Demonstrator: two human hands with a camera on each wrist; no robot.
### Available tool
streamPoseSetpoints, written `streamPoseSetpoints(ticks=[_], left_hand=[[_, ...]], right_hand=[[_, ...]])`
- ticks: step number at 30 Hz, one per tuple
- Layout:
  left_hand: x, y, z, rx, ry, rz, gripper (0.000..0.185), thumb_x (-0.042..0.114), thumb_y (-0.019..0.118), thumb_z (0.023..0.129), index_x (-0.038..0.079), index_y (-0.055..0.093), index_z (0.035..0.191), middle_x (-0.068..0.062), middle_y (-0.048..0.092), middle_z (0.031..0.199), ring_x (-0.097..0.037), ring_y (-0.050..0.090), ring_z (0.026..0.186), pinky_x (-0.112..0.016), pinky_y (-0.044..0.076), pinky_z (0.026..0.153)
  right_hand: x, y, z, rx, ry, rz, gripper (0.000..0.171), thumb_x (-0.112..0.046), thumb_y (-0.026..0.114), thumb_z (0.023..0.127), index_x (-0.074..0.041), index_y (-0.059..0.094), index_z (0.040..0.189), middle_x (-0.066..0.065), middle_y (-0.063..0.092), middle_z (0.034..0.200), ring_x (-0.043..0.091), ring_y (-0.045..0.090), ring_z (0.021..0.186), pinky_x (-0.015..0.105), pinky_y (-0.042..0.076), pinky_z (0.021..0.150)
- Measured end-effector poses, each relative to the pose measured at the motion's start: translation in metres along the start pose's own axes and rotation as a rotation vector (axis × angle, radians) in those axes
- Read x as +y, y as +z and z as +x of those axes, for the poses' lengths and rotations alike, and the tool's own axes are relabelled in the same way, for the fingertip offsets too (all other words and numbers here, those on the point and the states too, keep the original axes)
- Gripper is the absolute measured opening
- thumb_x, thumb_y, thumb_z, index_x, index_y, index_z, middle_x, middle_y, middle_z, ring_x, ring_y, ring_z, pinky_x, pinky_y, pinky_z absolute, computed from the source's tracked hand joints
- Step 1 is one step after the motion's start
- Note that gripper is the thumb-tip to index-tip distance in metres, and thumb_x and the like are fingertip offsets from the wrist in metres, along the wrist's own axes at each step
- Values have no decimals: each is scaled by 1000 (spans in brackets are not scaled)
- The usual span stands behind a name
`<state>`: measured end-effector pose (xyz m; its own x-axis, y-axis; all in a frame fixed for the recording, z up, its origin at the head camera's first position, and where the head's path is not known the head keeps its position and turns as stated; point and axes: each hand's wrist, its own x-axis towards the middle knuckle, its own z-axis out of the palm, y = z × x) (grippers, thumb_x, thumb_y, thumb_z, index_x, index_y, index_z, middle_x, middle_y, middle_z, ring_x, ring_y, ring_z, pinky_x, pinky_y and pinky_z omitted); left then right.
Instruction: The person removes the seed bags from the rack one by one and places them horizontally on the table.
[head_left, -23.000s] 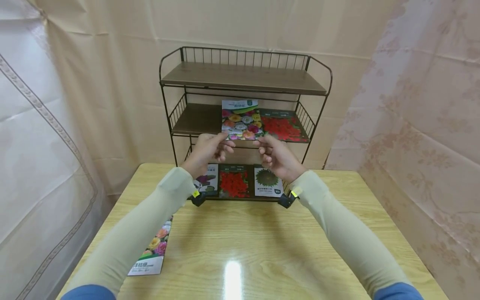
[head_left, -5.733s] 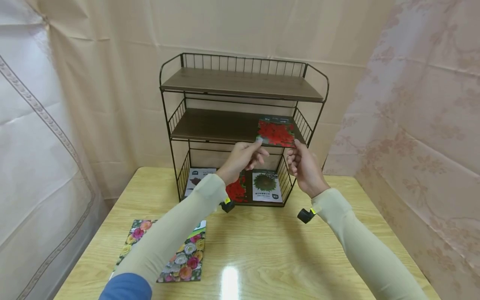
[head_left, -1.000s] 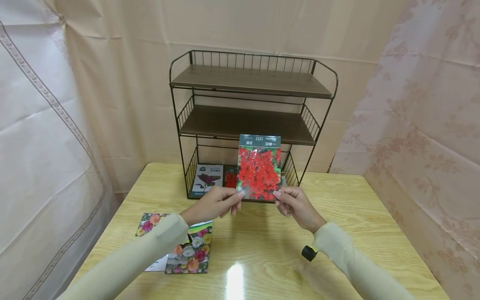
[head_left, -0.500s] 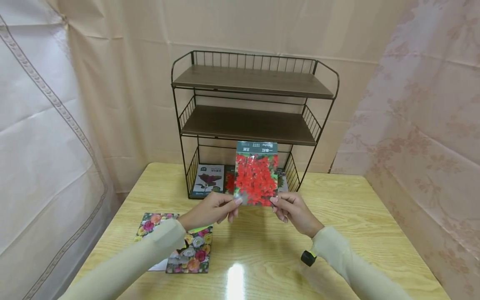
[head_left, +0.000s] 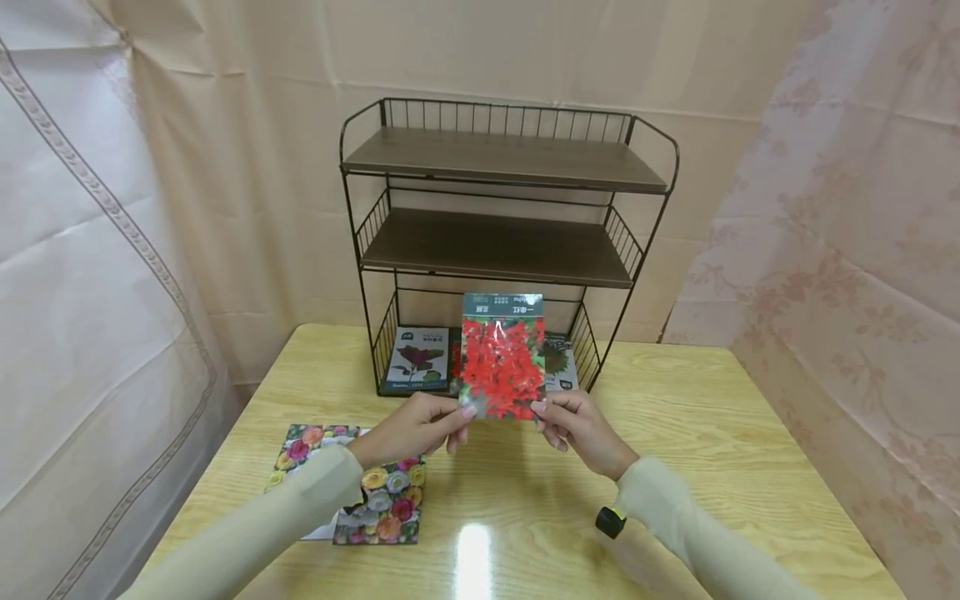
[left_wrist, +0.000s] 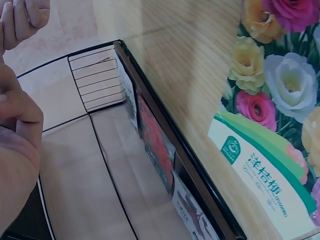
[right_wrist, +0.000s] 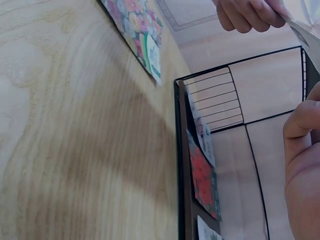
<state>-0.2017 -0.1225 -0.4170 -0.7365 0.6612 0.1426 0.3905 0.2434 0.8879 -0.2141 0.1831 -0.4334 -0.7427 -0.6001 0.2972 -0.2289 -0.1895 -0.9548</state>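
Both my hands hold a seed packet with red flowers (head_left: 502,354) upright above the wooden table (head_left: 675,467), in front of the rack. My left hand (head_left: 420,427) pinches its lower left corner and my right hand (head_left: 573,419) pinches its lower right corner. In the right wrist view the packet's edge (right_wrist: 304,32) shows at the top right, with my left hand's fingers (right_wrist: 247,12) on it. Two packets with mixed coloured flowers (head_left: 378,504) lie flat on the table at the left, partly under my left sleeve.
A black wire rack (head_left: 504,158) with three brown shelves stands at the table's back. Its bottom shelf holds a dark-leaf packet (head_left: 417,360), a red one mostly hidden and another at the right (head_left: 558,367). Cloth hangs all round.
Over the last second my hands have lowered the red-flower packet and drawn it a little to the left and toward me. Earlier it lay on the rack's middle shelf.
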Motion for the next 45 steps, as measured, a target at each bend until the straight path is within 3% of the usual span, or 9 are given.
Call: streamPoseSetpoints(ticks=[3, 10, 17, 21, 27, 32, 35, 40, 45], left_hand=[[-2, 1, -2, -2, -5, 7, 39, 33, 46, 112, 11, 69, 90, -7, 69, 75, -9, 38, 45, -24, 34, 42], [-10, 5, -9, -13, -10, 11, 40, 34, 47, 112, 9, 69, 88, -2, 68, 73, -7, 38, 44, -22, 33, 39], [-16, 7, -14, -26, -5, -9, 42, 36, 46, 112, 11, 70, 88, -5, 69, 74, -7, 40, 47, -21, 34, 42], [-19, 9, -18, -36, -21, -17, 40, 36, 45, 112, 16, 71, 88, -6, 69, 74, -7, 41, 47, -22, 36, 44], [-22, 11, -23, -44, -45, -21, 42, 39, 46, 111, 13, 71, 89, -5, 69, 74, -6, 40, 47, -20, 36, 43], [-26, 11, -27, -66, -94, -35, 42, 43, 46, 110, 19, 72, 88, -19, 69, 78, -6, 36, 45, -18, 32, 41], [-30, 11, -29, -80, -125, -61, 46, 45, 47, 110, 12, 72, 89, -26, 68, 81, -6, 37, 45, -18, 32, 42], [-35, 13, -34, -94, -143, -55, 52, 42, 48, 110, -1, 72, 92, -25, 69, 80, -5, 40, 45, -18, 34, 42], [-37, 14, -37, -95, -145, -26, 51, 40, 47, 111, 0, 72, 92, -19, 70, 77, -7, 40, 45, -19, 34, 42]], right_hand=[[3, 2, -2, 3, 27, 7, 36, -13, 50, 109, 8, 57, 80, 0, 59, 67, 11, 45, 53, 29, 35, 46], [10, 7, -5, 13, 70, 9, 33, -16, 52, 109, -5, 66, 81, 0, 61, 70, 8, 47, 55, 24, 38, 49], [17, 9, -6, 10, 85, -6, 38, -17, 53, 108, 9, 58, 81, -2, 61, 70, 8, 46, 55, 21, 39, 50], [20, 12, -7, 20, 104, -15, 39, -16, 54, 108, 11, 56, 81, -2, 60, 70, 7, 46, 55, 20, 38, 49], [27, 16, -12, 31, 150, -20, 41, -17, 54, 108, 15, 53, 83, -3, 57, 68, 6, 47, 56, 19, 38, 49], [31, 18, -13, 4, 162, -25, 42, -19, 54, 108, 14, 54, 82, -3, 56, 66, 6, 46, 55, 19, 38, 49], [32, 20, -12, -4, 170, -40, 43, -19, 54, 108, 14, 54, 81, -3, 56, 67, 6, 46, 55, 19, 38, 49], [35, 22, -11, -10, 214, -63, 44, -21, 54, 109, 15, 53, 83, -1, 58, 69, 5, 46, 55, 19, 38, 48], [36, 24, -12, -20, 255, -71, 47, -24, 54, 109, 17, 53, 86, 1, 57, 69, 5, 46, 55, 19, 39, 48]])
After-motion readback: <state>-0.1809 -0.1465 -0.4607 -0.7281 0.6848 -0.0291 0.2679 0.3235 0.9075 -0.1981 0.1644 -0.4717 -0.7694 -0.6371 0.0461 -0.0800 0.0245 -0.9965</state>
